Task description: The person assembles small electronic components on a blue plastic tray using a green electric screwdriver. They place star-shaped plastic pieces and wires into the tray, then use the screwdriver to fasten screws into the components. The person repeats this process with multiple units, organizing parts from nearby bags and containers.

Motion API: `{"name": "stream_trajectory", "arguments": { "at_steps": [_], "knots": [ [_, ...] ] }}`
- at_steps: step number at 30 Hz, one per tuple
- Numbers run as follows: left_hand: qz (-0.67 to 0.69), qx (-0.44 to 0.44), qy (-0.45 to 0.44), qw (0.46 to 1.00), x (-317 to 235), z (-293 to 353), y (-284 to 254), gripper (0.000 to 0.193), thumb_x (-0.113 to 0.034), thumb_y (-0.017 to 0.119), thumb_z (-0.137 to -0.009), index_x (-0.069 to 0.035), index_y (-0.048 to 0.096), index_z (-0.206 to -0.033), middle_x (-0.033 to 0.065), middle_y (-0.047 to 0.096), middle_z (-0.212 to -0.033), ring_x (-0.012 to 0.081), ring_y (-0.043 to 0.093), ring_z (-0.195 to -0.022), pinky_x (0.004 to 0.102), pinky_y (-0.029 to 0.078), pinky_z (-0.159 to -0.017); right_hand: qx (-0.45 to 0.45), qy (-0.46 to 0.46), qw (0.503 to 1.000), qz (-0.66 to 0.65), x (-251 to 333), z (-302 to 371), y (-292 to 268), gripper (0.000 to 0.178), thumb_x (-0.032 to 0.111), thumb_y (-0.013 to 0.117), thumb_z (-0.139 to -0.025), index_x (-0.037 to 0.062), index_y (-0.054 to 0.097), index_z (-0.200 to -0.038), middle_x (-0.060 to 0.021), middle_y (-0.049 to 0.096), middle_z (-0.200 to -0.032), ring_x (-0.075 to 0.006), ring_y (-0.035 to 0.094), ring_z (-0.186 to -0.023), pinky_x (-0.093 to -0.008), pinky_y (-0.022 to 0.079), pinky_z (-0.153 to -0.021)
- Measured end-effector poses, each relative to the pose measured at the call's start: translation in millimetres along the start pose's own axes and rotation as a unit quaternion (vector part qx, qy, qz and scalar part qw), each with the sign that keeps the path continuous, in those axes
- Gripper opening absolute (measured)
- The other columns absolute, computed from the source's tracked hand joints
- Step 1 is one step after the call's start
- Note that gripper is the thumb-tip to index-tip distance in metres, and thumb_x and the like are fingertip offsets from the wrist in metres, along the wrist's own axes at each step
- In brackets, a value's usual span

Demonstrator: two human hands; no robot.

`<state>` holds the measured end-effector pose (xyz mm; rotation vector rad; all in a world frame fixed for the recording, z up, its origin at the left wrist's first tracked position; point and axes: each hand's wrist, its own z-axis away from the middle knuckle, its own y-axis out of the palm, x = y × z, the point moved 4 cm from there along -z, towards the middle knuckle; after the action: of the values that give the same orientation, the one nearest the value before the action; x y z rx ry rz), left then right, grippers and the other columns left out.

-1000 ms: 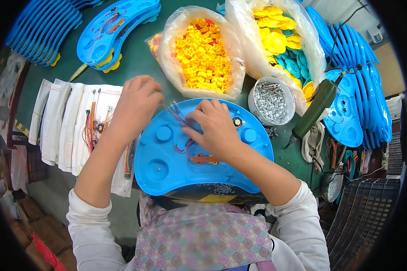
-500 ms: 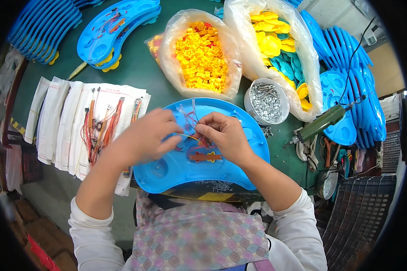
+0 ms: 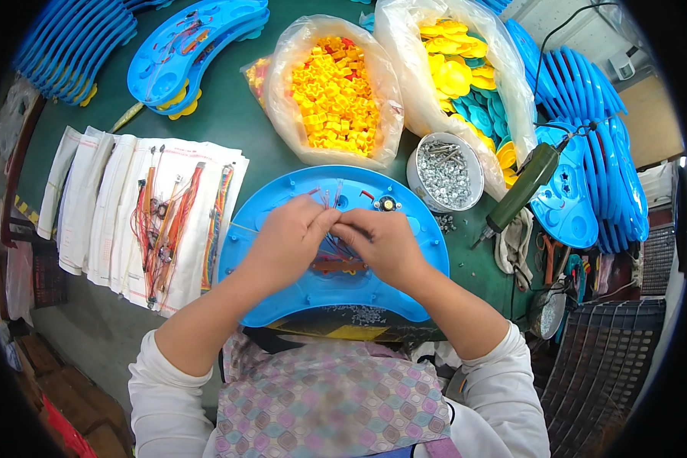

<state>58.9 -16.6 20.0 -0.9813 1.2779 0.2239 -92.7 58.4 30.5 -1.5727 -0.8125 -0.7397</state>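
Observation:
A blue curved plastic shell (image 3: 282,299) lies on the table in front of me. Above its middle, my left hand (image 3: 284,243) and my right hand (image 3: 383,246) meet fingertip to fingertip, both closed in a pinch on thin wires (image 3: 330,200). The exact spot where the fingers grip is hidden by the hands. Below the hands, a narrow brown circuit board (image 3: 337,266) sits in the shell, with yellow and red pieces partly showing under it. A round metallic part (image 3: 388,204) rests near the shell's upper right, beside a short red wire (image 3: 368,195).
White sheets (image 3: 114,221) bearing wired parts (image 3: 164,229) lie left. Behind stand bags of small yellow pieces (image 3: 336,99) and yellow and teal discs (image 3: 477,107). At right are a screw tub (image 3: 446,200), a green electric screwdriver (image 3: 523,187) and stacked blue shells (image 3: 595,84).
My left hand, apart and blurred before, has come right to meet my right hand at the wires. The round metallic part, formerly behind my right hand, now shows. The screwdriver hangs more steeply.

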Motion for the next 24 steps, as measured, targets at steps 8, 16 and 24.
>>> {"name": "stream_trajectory", "arguments": {
  "at_steps": [8, 16, 24],
  "knots": [
    [0.197, 0.080, -0.172, 0.962, 1.0, -0.8, 4.1, 0.026, -0.023, 0.061, -0.103, 0.000, 0.074, -0.104, 0.0115, 0.068, -0.092, 0.0256, 0.066, -0.087, 0.0346, 0.054, -0.076, -0.089, -0.371, 0.876, 0.296, 14.6, -16.7, -17.6, 0.031, 0.006, 0.071, -0.079, 0.0091, 0.072, -0.110, -0.0077, 0.065, -0.116, -0.0282, 0.065, -0.104, -0.0387, 0.056, -0.082],
    [-0.187, -0.132, 0.100, 0.968, -4.1, 11.7, -6.2, 0.015, -0.005, 0.071, -0.086, -0.003, 0.071, -0.102, 0.0122, 0.063, -0.095, 0.0338, 0.061, -0.094, 0.0410, 0.053, -0.079, -0.053, -0.160, 0.985, 0.035, -5.6, -18.0, 8.1, 0.024, 0.001, 0.075, -0.083, 0.0072, 0.072, -0.106, -0.0098, 0.071, -0.095, -0.0279, 0.070, -0.085, -0.0359, 0.057, -0.075],
    [-0.281, -0.172, 0.145, 0.933, -4.1, 13.3, -9.5, 0.003, -0.007, 0.073, -0.081, -0.006, 0.072, -0.084, 0.0079, 0.060, -0.084, 0.0292, 0.058, -0.089, 0.0417, 0.050, -0.076, -0.030, -0.165, 0.983, 0.079, 2.1, -26.8, 11.0, 0.020, 0.005, 0.074, -0.083, 0.0094, 0.072, -0.102, -0.0087, 0.064, -0.086, -0.0289, 0.065, -0.080, -0.0404, 0.054, -0.072]
  ]
}}
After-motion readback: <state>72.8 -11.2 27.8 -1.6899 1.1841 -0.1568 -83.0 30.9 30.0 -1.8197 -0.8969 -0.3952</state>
